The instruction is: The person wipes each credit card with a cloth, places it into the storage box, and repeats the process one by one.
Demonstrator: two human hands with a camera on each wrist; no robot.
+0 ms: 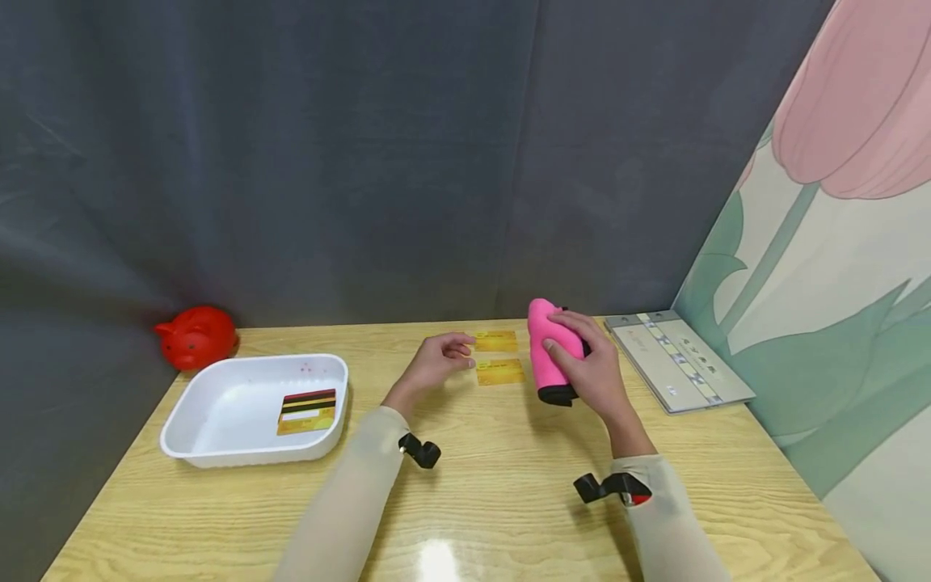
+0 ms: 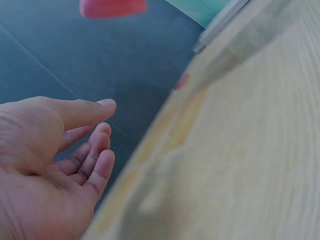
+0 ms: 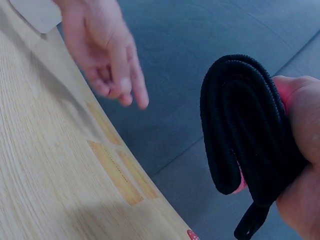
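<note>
My right hand (image 1: 587, 364) grips a folded pink cloth with black edging (image 1: 544, 347), held up over the back of the table. In the right wrist view the cloth's black folded end (image 3: 245, 125) shows in layers, with a small black loop (image 3: 250, 222) hanging below. My left hand (image 1: 435, 364) hovers to the left, its fingers loosely bent with nothing between them. Beside its fingertips lie two golden-yellow cards, the farther card (image 1: 496, 341) and the nearer card (image 1: 500, 372). Part of a third yellow card (image 3: 104, 122) shows under the left hand.
At left stands a white tray (image 1: 250, 458) holding several cards (image 1: 307, 412) in its right part. A red piggy bank (image 1: 196, 338) sits behind it. Toward the right wall lies a grey booklet (image 1: 680, 361). A small red thing (image 3: 192, 234) is at the table's back edge.
</note>
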